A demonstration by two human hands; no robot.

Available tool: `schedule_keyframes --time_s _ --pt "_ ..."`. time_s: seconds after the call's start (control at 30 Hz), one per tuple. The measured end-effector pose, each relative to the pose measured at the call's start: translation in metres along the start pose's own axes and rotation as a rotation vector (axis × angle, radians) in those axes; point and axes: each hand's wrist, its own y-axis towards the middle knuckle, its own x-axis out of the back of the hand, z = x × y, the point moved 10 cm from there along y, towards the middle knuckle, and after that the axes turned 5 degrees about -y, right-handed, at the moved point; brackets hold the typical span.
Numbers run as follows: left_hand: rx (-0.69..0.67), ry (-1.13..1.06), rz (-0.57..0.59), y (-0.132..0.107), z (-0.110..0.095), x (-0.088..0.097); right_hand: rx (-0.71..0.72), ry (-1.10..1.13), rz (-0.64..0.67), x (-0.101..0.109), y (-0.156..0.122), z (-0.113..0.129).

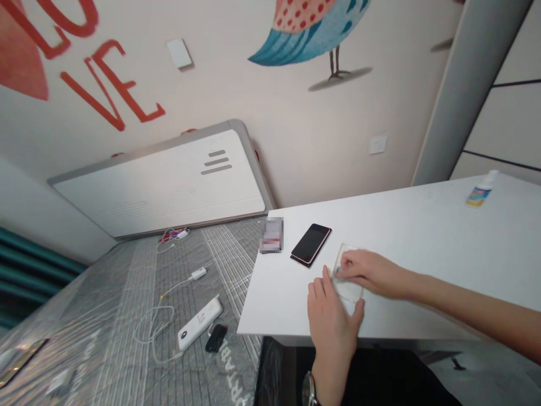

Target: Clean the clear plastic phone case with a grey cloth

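Note:
A clear phone case [349, 290] lies flat on the white table [422, 242]. My left hand [332, 313] holds it by its left and near edges, with the thumb apart from the fingers. My right hand [374, 272] is over the case, its fingers curled into a pinch against the surface. Something small and greyish shows at those fingertips, but I cannot make out what it is. Left of the case rests a black-screened phone [311, 244]. Both hands cover part of the case.
A small blurred packet [271, 235] sits at the table's far left corner. A white bottle [482, 189] stands at the far right. On the bed [139, 282] at left are a white power bank [200, 323], cables and a small black object [216, 338].

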Motion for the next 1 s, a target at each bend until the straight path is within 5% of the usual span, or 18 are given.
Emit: schedule_keyframes --time_s 0.17,0.3,0.4,0.57,0.67,0.8,1.0 --pt "0.016 -0.007 0.003 -0.001 0.003 -0.001 -0.049 -0.018 0.028 0.006 -0.005 -0.007" --pt "0.027 -0.020 0.002 -0.002 0.005 -0.006 0.056 0.149 0.167 -0.003 -0.004 0.004" --pt "0.039 -0.003 -0.013 0.001 0.007 -0.009 -0.003 0.120 0.113 0.001 0.005 -0.003" --pt "0.005 0.027 0.005 0.006 -0.002 -0.005 0.115 0.133 0.142 -0.004 0.013 0.013" --pt "-0.021 0.056 -0.007 0.008 -0.006 0.000 0.011 0.092 0.075 0.002 0.013 -0.003" --pt "-0.049 0.058 0.001 0.009 -0.008 0.000 0.050 0.087 0.119 -0.005 0.008 -0.008" --pt "-0.057 0.076 -0.007 0.009 -0.010 0.002 -0.114 -0.034 0.006 0.003 0.002 -0.055"
